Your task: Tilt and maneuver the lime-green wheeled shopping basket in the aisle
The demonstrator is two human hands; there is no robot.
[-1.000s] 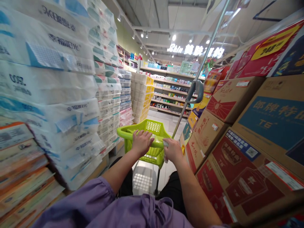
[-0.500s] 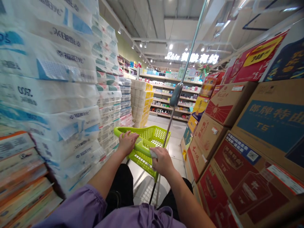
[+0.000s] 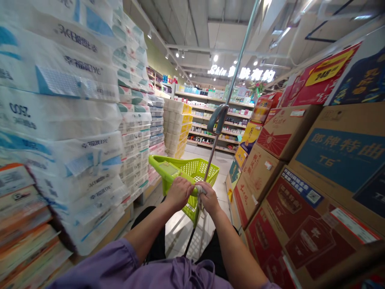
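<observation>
A lime-green shopping cart (image 3: 197, 167) stands in the aisle just ahead of me, its basket apparently bare. My left hand (image 3: 179, 192) is closed over the cart's green handle bar. My right hand (image 3: 207, 198) grips the same bar close beside the left, with a bit of white paper or cloth pressed under its fingers. A metal pole with a grey hook (image 3: 217, 116) rises from the cart's right side toward the ceiling.
Stacked packs of tissue paper (image 3: 75, 120) wall the left side of the aisle. Tilted cardboard and red liquor cartons (image 3: 303, 168) line the right. Product shelves (image 3: 210, 120) stand at the far end. The pale tiled floor (image 3: 219, 160) runs between.
The cart has swung a little to the right. My left hand slid along the handle toward the right hand, so both now sit together at the bar's right end.
</observation>
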